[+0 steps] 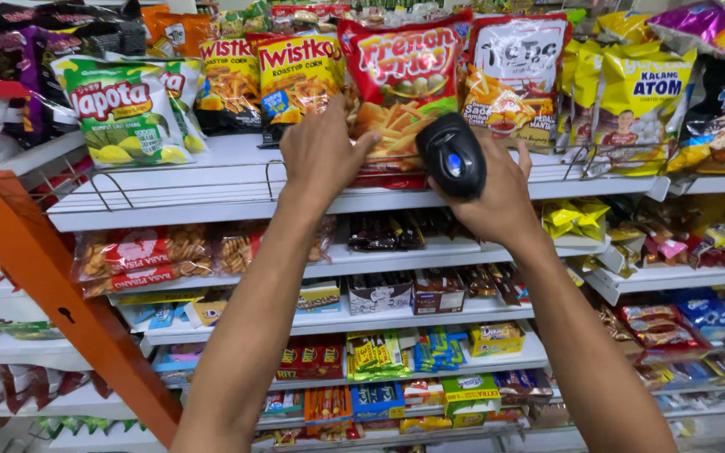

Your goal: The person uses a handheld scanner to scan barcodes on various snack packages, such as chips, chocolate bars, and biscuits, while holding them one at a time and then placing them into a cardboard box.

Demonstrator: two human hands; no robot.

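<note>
Two bare forearms enter from the lower edge, at 6 and 5 o'clock. No sleeves, gloves, rings, watch or bands are worn. Left hand point(322, 155) and right hand point(497, 197) are uncovered; the fingernails are short and unpainted.
</note>
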